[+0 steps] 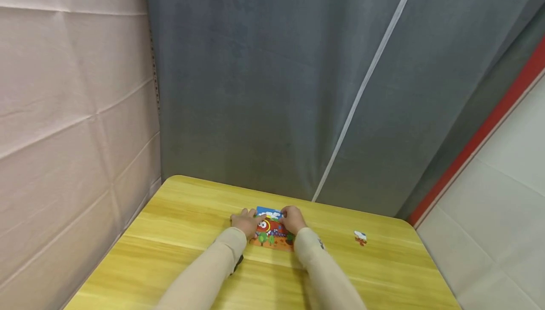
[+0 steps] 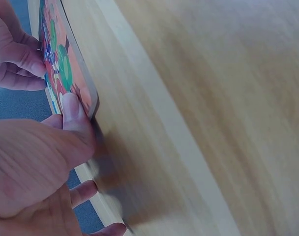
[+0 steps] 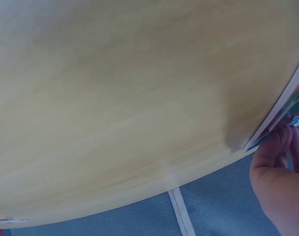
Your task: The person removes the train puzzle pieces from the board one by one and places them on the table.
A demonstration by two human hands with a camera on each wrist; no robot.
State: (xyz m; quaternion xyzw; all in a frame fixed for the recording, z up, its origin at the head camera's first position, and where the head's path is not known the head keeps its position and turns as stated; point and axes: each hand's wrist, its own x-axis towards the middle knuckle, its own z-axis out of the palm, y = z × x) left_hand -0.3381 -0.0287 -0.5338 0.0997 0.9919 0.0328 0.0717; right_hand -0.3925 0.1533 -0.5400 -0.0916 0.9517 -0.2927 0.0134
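A colourful jigsaw puzzle lies flat on the table, with a red cartoon figure, green bushes and blue sky. At its left side is my left hand; the thumb rests on the picture near a corner, and the other fingers spread beyond the edge. My right hand is at the puzzle's upper right, thumb and fingertips drawn together in a pinch at the sky part. The puzzle piece at those fingertips is mostly hidden by the hand.
Loose puzzle piece material, white, blue and red-brown, lies farther right on the yellow wooden table. A grey curtain hangs behind the far edge. Pale cloth hangs at the left, and a white wall stands at the right.
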